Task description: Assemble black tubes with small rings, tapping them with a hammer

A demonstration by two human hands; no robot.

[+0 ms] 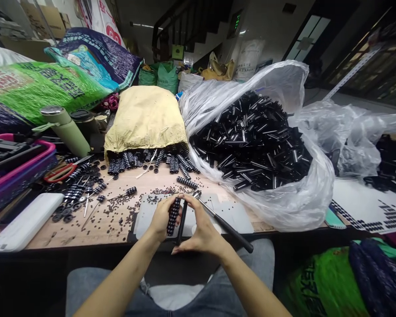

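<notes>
Bag (317, 193) full of black parts (260, 141); left hand (163, 218) holding patterned cylinder (173, 216).

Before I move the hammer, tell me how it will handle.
The hammer should feel stiff, its shaft being straight. It is probably head-heavy, as the head looks like metal. Pushed, it might swing or tip, since its grip juts past the table.

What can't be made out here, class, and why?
- Head view, marks on the patterned stick: too small.
- Head view, inside the yellow sack: its cloth hides it.
- Head view, left side of the pink basket: cut off by the edge.
- Head view, digits on the green display: blurred.
</notes>
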